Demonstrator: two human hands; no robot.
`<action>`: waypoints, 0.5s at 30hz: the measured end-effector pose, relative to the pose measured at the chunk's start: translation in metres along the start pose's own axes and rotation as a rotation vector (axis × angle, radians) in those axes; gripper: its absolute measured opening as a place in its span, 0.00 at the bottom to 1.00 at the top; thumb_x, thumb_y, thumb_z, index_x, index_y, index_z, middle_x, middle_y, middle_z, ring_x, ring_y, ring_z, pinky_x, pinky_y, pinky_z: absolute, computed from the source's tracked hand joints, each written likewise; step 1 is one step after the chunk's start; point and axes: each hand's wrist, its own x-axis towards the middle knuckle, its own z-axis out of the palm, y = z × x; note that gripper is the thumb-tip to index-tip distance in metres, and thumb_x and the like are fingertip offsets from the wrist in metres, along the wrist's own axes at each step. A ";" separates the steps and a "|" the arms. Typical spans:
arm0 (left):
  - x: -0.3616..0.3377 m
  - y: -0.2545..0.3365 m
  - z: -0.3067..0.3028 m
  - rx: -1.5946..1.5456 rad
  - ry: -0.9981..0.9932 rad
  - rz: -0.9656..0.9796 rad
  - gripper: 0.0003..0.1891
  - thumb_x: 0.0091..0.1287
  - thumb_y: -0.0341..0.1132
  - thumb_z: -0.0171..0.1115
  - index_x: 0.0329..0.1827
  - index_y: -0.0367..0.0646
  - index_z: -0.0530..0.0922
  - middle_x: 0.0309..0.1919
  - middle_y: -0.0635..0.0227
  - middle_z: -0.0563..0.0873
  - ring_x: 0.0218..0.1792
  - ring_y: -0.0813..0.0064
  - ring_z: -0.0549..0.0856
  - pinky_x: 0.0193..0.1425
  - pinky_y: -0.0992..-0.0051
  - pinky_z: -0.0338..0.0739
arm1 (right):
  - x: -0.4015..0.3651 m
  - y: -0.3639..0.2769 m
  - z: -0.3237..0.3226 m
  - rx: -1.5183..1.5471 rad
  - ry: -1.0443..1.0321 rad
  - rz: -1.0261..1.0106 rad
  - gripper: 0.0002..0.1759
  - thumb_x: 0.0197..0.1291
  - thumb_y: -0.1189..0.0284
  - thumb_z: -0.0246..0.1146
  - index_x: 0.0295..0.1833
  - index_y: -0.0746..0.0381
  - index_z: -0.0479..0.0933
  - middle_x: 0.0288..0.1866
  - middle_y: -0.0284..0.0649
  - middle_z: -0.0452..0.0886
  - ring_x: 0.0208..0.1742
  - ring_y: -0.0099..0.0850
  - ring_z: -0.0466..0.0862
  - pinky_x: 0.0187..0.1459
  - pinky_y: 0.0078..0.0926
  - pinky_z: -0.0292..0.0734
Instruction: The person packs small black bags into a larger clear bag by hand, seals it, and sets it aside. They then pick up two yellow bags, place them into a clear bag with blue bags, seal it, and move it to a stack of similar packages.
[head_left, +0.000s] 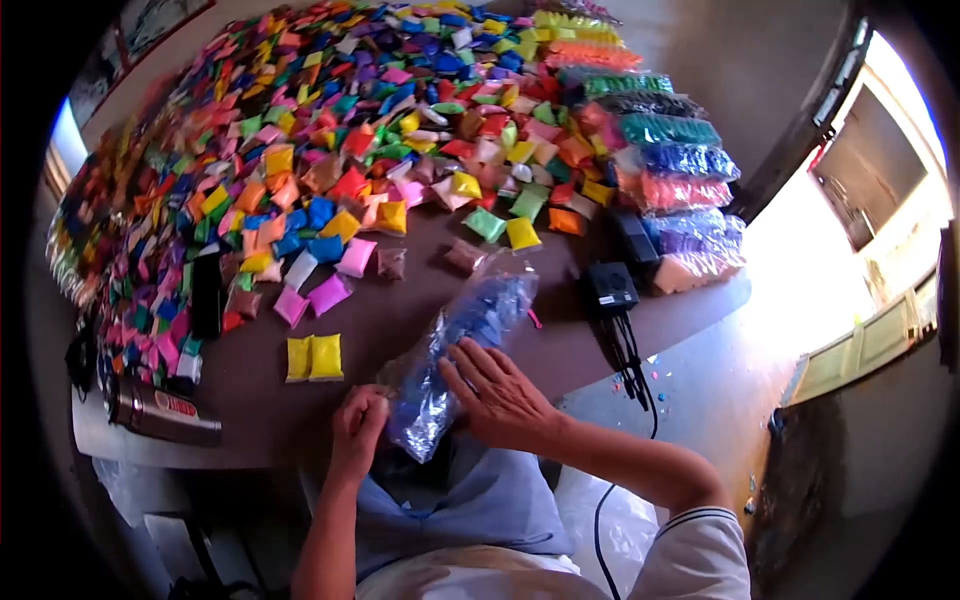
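A long clear plastic bag point(462, 315) filled with blue packets slants over the table's front edge, its lower end above my lap. My left hand point(360, 425) is closed on the bag's left edge near that lower end. Flat against the bag's right side lies my right hand point(500, 395), its fingers stretched out over the plastic. Two yellow packets point(314, 358) lie side by side to the left of the bag. Just past its far end is a brownish packet point(464, 255). What my left fingertips pinch is partly hidden.
A large heap of colourful small packets point(330, 130) covers the table's back and left. Filled clear bags point(685, 160) are stacked at the right, near a black device point(612, 288) with cables. A metal flask point(165, 415) and a black phone point(206, 295) lie at the left.
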 end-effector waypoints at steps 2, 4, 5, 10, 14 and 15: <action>0.003 -0.004 0.001 0.084 -0.028 0.130 0.17 0.71 0.48 0.59 0.34 0.41 0.76 0.36 0.69 0.80 0.40 0.77 0.75 0.50 0.73 0.70 | -0.007 -0.007 -0.004 -0.107 -0.042 0.038 0.34 0.59 0.69 0.60 0.70 0.71 0.64 0.69 0.57 0.68 0.74 0.51 0.64 0.72 0.46 0.59; 0.004 -0.009 -0.001 0.184 -0.059 0.191 0.15 0.69 0.44 0.62 0.35 0.39 0.76 0.36 0.68 0.81 0.41 0.76 0.76 0.49 0.74 0.70 | -0.015 -0.010 0.009 -0.116 -0.015 0.037 0.38 0.51 0.70 0.65 0.68 0.73 0.65 0.70 0.59 0.66 0.73 0.54 0.65 0.71 0.48 0.61; 0.004 -0.012 -0.001 0.179 -0.058 0.187 0.15 0.69 0.44 0.62 0.35 0.39 0.76 0.36 0.68 0.81 0.41 0.76 0.76 0.49 0.74 0.70 | -0.018 -0.012 0.012 -0.160 -0.005 0.056 0.37 0.52 0.72 0.64 0.68 0.74 0.65 0.70 0.59 0.67 0.73 0.54 0.65 0.70 0.47 0.61; 0.001 0.000 0.004 -0.022 -0.070 0.062 0.14 0.70 0.43 0.62 0.36 0.39 0.77 0.34 0.72 0.80 0.37 0.82 0.75 0.44 0.78 0.71 | -0.017 -0.020 0.019 -0.197 0.030 0.082 0.35 0.52 0.77 0.63 0.68 0.75 0.65 0.68 0.61 0.68 0.72 0.55 0.65 0.70 0.46 0.63; 0.002 0.009 0.008 0.007 -0.059 0.074 0.13 0.70 0.41 0.63 0.37 0.39 0.77 0.34 0.73 0.79 0.33 0.84 0.74 0.39 0.79 0.71 | -0.024 -0.028 0.003 0.137 0.202 0.302 0.30 0.53 0.74 0.66 0.63 0.71 0.69 0.59 0.58 0.73 0.63 0.52 0.72 0.62 0.44 0.70; 0.001 0.009 0.009 0.013 -0.040 0.068 0.12 0.70 0.40 0.63 0.36 0.38 0.77 0.34 0.73 0.79 0.32 0.84 0.74 0.37 0.79 0.71 | -0.029 -0.028 -0.005 0.163 0.241 0.468 0.29 0.56 0.71 0.67 0.62 0.69 0.69 0.56 0.55 0.74 0.59 0.49 0.75 0.59 0.42 0.73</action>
